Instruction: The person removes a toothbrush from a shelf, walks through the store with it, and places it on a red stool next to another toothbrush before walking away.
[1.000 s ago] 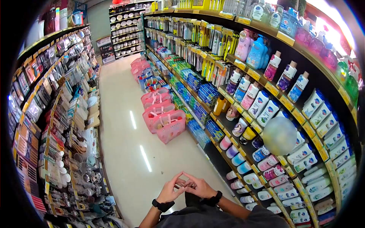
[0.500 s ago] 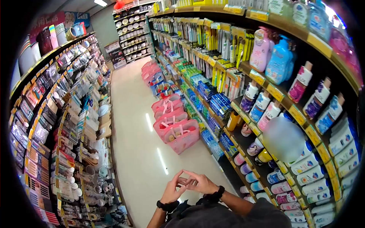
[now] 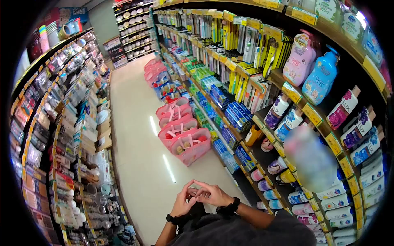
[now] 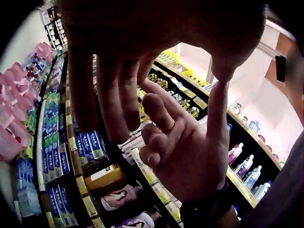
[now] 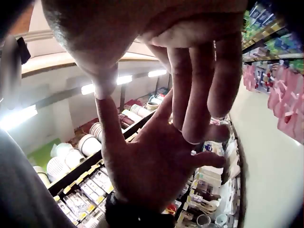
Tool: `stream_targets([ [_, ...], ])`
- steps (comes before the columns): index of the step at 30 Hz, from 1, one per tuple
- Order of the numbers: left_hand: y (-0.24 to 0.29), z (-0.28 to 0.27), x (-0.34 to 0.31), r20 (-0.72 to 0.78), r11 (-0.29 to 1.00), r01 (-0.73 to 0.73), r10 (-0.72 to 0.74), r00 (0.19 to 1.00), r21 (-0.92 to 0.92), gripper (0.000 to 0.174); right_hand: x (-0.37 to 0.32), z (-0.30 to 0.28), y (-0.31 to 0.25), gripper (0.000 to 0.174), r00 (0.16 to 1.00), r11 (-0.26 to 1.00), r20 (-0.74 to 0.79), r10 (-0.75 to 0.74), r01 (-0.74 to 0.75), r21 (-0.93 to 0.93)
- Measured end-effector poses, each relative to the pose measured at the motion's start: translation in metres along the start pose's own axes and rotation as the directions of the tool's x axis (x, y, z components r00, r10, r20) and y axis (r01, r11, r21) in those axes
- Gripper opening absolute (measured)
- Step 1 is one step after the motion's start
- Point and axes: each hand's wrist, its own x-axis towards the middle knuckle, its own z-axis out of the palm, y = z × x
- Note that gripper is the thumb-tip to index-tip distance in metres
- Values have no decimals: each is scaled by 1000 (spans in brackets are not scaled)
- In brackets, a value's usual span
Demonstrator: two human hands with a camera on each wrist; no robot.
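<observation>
Both hands meet in front of the body at the bottom of the head view, the left hand [image 3: 183,203] and the right hand [image 3: 214,195] touching at thumbs and index fingertips. Neither holds an object. In the left wrist view the left hand [image 4: 156,28] is dark and close, its thumb tip against that of the right hand [image 4: 190,152]. The right wrist view has the right hand [image 5: 156,33] above, fingers hanging loosely bent, and the left hand [image 5: 152,156] beyond it. Each wrist wears a black band.
Pink baskets [image 3: 191,146] stand on the aisle floor [image 3: 139,188] beside the right shelves. Those shelves carry LUX bottles [image 3: 344,109], a blue pump bottle [image 3: 320,78] and boxed goods [image 3: 239,115]. Packaged goods [image 3: 41,131] hang along the left. Stacked bowls [image 3: 135,35] fill the far rack.
The head view has shifted, bringing the blue and pink pump bottles larger and nearer the centre of the right shelves. Both hands remain together, fingertips touching.
</observation>
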Motion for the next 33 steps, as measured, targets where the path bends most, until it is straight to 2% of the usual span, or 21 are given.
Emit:
stream_targets([
  [4,-6,-26,52,57,997,-71,74,996,-40,71,36,-12,-3,82,996,999,-93,-1,6,48],
  [8,-3,-60,99,91,992,-108,114,989,-67,74,84,-25,-14,83,993,995,-85,82,-77,59],
  [9,-4,-71,108,102,992,-110,117,988,-69,74,96,-26,-13,83,992,997,-106,65,-60,52],
  [11,-4,-91,122,110,994,-91,98,989,-67,75,120,-25,-12,84,988,999,-148,35,-29,44],
  [17,-17,-140,160,166,990,-4,27,986,-140,76,168,-18,-18,84,975,982,-151,160,-143,121],
  [20,-31,-147,177,199,982,30,7,980,-184,75,181,-21,-19,84,958,978,-198,207,-199,60],
  [24,-26,-149,205,300,977,93,-32,953,-192,75,188,-35,-18,84,937,972,-268,226,-233,3],
  [27,-29,-144,232,365,983,61,7,931,-173,73,191,-48,-21,83,904,965,-348,250,-263,11],
  [29,-37,-135,252,400,982,27,51,915,-189,73,189,-58,-13,83,893,972,-391,225,-232,29],
  [33,-18,-117,288,448,990,-2,65,892,-140,73,186,-83,-8,81,855,977,-474,209,-206,59],
])
